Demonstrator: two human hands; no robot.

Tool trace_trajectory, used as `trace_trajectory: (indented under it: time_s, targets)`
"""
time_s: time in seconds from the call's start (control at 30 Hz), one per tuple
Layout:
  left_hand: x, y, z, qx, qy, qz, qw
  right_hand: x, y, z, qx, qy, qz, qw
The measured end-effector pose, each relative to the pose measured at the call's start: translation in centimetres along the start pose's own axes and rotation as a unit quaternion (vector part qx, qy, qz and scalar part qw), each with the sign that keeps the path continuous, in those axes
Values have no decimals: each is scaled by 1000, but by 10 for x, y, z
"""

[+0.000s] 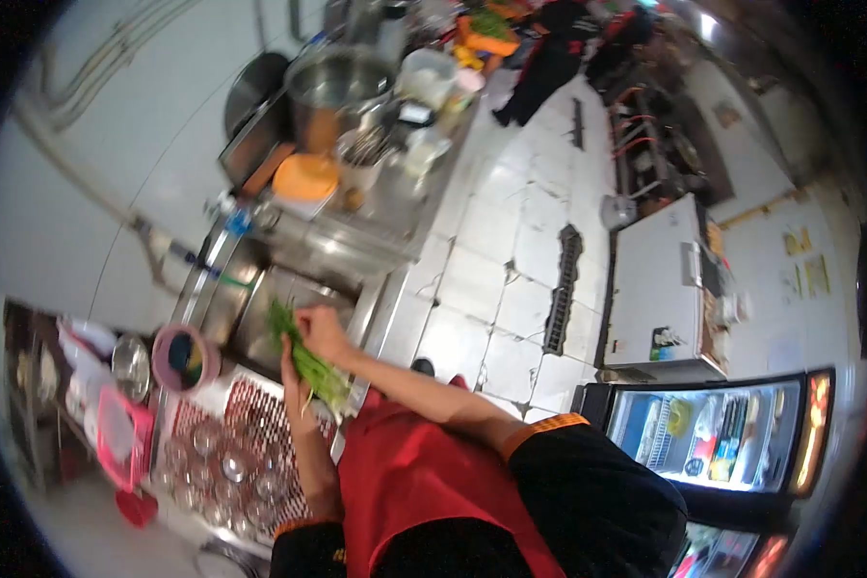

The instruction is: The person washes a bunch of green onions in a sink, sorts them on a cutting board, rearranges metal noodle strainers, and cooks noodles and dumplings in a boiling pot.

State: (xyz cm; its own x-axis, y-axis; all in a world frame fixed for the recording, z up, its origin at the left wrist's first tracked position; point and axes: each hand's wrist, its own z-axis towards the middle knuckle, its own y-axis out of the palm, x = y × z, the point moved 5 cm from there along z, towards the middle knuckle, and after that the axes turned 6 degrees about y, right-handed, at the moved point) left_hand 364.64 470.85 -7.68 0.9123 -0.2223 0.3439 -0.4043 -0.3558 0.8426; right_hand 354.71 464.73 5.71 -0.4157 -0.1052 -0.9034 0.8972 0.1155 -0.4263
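Note:
A bunch of long green stalks (316, 371) with leafy tops and pale lower ends lies across the front of a steel sink (303, 289). My left hand (293, 368) is wrapped round the bunch from its left side. Near the leafy end, my right hand (322, 330) has its fingers closed at the greens; how much it grips is too blurred to tell. Both hands are at the sink's near edge, close to my red apron (424, 453).
Glasses (234, 466) stand on a perforated mat left of me, beside a pink bucket (185, 356). Beyond the sink are a large pot (340, 87) and an orange lid (305, 177). A person (549, 58) stands farther back. A lit fridge (713, 433) is at right.

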Motion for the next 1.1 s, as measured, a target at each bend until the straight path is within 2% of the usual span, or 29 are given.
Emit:
trace_trajectory:
  time_s: [0.07, 0.1, 0.13, 0.2, 0.23, 0.27, 0.33, 0.37, 0.47, 0.5, 0.57, 0.63, 0.67, 0.73, 0.77, 0.8, 0.87, 0.9, 0.97, 1.07, 1.1]
  targets:
    - [1, 0, 2, 35, 16, 8, 999, -4, 0, 4, 40, -53, -29, 997]
    - [2, 0, 3, 4, 36, 41, 999, 7, 11, 0, -20, -20, -111, 993]
    - [5, 8, 1, 13, 44, 51, 998, 19, 26, -7, -81, 15, -189, 979]
    - [3, 20, -2, -30, 58, 96, 993, 42, 43, -22, -87, -13, -190, 978]
    - [-3, -13, 18, 20, -15, 58, 998, 46, 48, -23, -100, -33, -192, 976]
    - [-2, -30, 30, 15, -12, 60, 998, 43, 43, -18, -96, -37, -192, 976]
    - [3, -54, 44, 66, 16, 88, 994, 28, 31, -21, -160, -90, -75, 980]
    - [12, -39, 46, 42, -3, 86, 995, 4, 6, -22, -111, -133, -52, 984]
    - [55, 28, 25, 5, -2, 108, 994, -15, -47, -17, -55, -156, -18, 986]
    - [50, 8, 28, 7, -5, 109, 994, -9, -58, -21, -55, -152, -18, 987]
    - [30, -45, 52, -6, -6, 108, 994, 18, -83, -14, -99, 19, -5, 995]
    - [36, -74, 79, -28, -5, 120, 992, 53, -98, -19, -73, -76, -79, 991]
    - [44, -82, 92, -49, -37, 104, 993, 58, -106, -24, -58, -80, -76, 992]
    - [35, -87, 110, -80, -115, 60, 988, 85, -126, -40, -106, 54, -49, 992]
    - [44, -57, 101, -26, -192, -47, 980, 95, -135, -47, -94, 58, -52, 993]
    - [67, 28, 44, 49, -38, 43, 997, 103, -142, -54, -82, 61, -53, 993]
    - [57, -18, 71, -58, -4, 100, 993, 106, -155, -65, -71, 66, -61, 993]
    - [63, -14, 78, -71, -1, 107, 992, 107, -157, -70, -76, 81, -57, 992]
    - [78, -14, 86, -41, -3, 205, 978, 105, -161, -78, -102, 90, -44, 990]
    - [58, -29, 85, 24, -29, 328, 944, 108, -167, -89, -123, 99, -46, 986]
    - [63, -17, 95, 44, -93, 294, 950, 111, -169, -92, -104, 80, -49, 990]
